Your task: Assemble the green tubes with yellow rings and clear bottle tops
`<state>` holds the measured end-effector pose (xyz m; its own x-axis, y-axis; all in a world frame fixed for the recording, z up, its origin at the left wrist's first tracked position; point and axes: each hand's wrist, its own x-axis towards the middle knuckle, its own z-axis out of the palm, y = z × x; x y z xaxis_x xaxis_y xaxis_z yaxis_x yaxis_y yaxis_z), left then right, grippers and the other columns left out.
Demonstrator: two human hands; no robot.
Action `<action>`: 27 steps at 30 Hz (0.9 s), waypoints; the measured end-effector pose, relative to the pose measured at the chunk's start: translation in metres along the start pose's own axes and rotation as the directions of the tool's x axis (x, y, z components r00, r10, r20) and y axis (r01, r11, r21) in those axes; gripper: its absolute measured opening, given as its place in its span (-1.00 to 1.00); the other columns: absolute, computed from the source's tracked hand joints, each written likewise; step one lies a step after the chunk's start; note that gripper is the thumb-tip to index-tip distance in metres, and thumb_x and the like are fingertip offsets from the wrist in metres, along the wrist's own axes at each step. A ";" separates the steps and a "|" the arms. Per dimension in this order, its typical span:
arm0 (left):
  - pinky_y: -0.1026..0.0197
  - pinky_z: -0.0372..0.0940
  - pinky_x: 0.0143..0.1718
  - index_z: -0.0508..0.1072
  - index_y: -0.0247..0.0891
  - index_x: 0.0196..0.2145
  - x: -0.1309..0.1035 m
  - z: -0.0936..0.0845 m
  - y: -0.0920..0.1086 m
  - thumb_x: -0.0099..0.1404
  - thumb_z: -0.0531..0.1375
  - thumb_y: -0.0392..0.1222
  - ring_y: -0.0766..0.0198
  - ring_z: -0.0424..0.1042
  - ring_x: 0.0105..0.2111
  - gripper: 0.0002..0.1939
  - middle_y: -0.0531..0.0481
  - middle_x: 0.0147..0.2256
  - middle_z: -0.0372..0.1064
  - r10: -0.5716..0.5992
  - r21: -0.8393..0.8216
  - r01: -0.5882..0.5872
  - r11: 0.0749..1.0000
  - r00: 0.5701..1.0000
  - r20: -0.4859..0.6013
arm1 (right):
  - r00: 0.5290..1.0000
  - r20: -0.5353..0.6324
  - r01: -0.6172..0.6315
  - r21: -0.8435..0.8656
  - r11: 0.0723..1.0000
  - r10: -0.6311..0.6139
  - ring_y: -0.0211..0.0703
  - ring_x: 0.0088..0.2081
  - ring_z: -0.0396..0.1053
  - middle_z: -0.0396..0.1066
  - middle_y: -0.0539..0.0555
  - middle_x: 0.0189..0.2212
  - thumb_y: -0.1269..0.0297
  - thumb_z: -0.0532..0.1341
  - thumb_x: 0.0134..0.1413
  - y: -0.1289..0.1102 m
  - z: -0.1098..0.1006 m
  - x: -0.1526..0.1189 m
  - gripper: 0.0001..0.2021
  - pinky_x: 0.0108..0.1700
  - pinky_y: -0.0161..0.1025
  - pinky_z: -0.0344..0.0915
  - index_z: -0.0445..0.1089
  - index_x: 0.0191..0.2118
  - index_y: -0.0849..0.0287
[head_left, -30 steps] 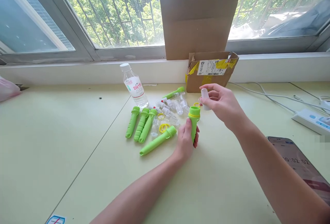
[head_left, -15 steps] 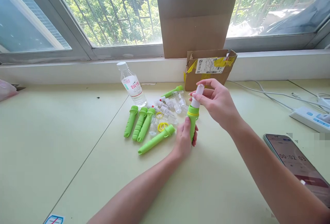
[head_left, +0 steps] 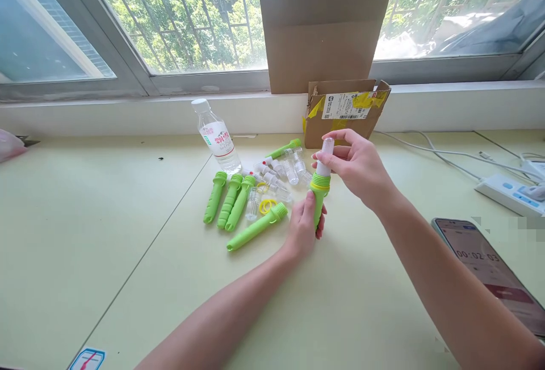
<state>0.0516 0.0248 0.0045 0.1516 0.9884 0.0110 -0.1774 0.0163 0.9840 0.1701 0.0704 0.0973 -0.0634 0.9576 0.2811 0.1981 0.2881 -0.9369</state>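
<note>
My left hand [head_left: 303, 223] is wrapped round an upright green threaded plastic tube [head_left: 318, 201], which has a yellow ring below its thread. Between the thumb and fingers of my right hand [head_left: 355, 160] is a white insert with a clear ribbed tip [head_left: 327, 147], standing at the tube's mouth. How deep the insert sits is hidden. Left of my hands lie a loose green tube [head_left: 258, 228], several more green tubes [head_left: 235, 202], yellow rings [head_left: 268, 206], clear ribbed caps [head_left: 252, 204] and white-and-clear inserts [head_left: 272, 177].
A water bottle [head_left: 218, 138] stands behind the parts. An open cardboard box [head_left: 317, 129] is against the window ledge. On the right are a power strip [head_left: 511, 193] with cables and a phone [head_left: 485, 270] showing a timer. A green tube [head_left: 284, 148] lies near the box.
The insert leans slightly less to the right over the tube's mouth. Both hands keep their grip almost in place, and the whole view has shifted a little.
</note>
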 end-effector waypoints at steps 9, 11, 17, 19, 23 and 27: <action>0.31 -0.03 -0.70 0.30 -0.27 -0.51 0.000 -0.001 -0.002 0.32 -0.16 0.28 0.42 0.07 -0.78 -0.41 0.11 -0.76 0.11 -0.004 0.006 0.004 1.000 1.000 -0.005 | 0.994 0.084 -0.055 -0.177 0.983 0.071 -0.09 -0.36 0.45 0.48 0.03 -0.41 0.20 0.29 -0.07 -0.004 -0.002 -0.004 -0.71 -0.43 -0.23 0.31 0.26 -0.21 0.08; 0.31 -0.03 -0.70 0.30 -0.27 -0.52 0.000 0.000 -0.002 0.32 -0.15 0.29 0.42 0.07 -0.77 -0.40 0.11 -0.76 0.12 -0.005 0.007 0.005 1.000 1.000 -0.006 | 0.990 0.124 -0.049 -0.171 0.984 0.071 -0.13 -0.41 0.42 0.47 0.01 -0.45 0.20 0.27 -0.05 -0.006 -0.004 -0.004 -0.71 -0.45 -0.24 0.28 0.26 -0.17 0.07; 0.32 -0.04 -0.70 0.30 -0.28 -0.51 0.000 0.000 -0.002 0.32 -0.16 0.28 0.43 0.07 -0.78 -0.40 0.11 -0.77 0.12 0.008 -0.005 -0.008 1.000 1.000 -0.011 | 0.976 0.211 -0.003 -0.241 0.970 0.056 -0.19 -0.46 0.35 0.44 0.00 -0.48 0.17 0.20 0.06 -0.011 -0.013 -0.005 -0.68 -0.47 -0.27 0.20 0.36 -0.04 0.06; 0.32 -0.04 -0.70 0.30 -0.28 -0.51 0.000 0.000 -0.003 0.33 -0.16 0.28 0.43 0.07 -0.78 -0.40 0.11 -0.77 0.12 0.011 -0.008 -0.011 1.000 1.000 -0.006 | 0.969 0.238 -0.004 -0.247 0.969 0.064 -0.21 -0.48 0.31 0.44 0.01 -0.48 0.17 0.19 0.09 -0.014 -0.016 -0.005 -0.65 -0.48 -0.27 0.18 0.36 0.01 0.04; 0.32 -0.04 -0.70 0.30 -0.28 -0.51 0.000 0.000 -0.004 0.34 -0.16 0.27 0.44 0.07 -0.78 -0.41 0.11 -0.76 0.12 0.018 -0.009 -0.018 1.000 1.000 -0.005 | 0.963 0.261 -0.005 -0.245 0.969 0.071 -0.23 -0.50 0.27 0.44 -0.01 -0.50 0.17 0.20 0.08 -0.016 -0.021 -0.005 -0.67 -0.48 -0.26 0.17 0.38 -0.01 0.03; 0.32 -0.04 -0.70 0.30 -0.28 -0.50 -0.002 0.000 -0.004 0.35 -0.17 0.26 0.43 0.07 -0.78 -0.41 0.11 -0.76 0.12 0.021 0.001 -0.021 1.000 1.000 0.003 | 0.968 0.244 0.000 -0.254 0.967 0.064 -0.23 -0.51 0.28 0.45 -0.01 -0.50 0.11 0.22 0.05 -0.016 -0.021 -0.005 -0.72 -0.50 -0.27 0.16 0.39 -0.12 0.07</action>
<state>0.0517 0.0232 0.0006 0.1510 0.9880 0.0324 -0.1800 -0.0047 0.9837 0.1879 0.0609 0.1148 -0.2872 0.9442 0.1611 0.4405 0.2796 -0.8531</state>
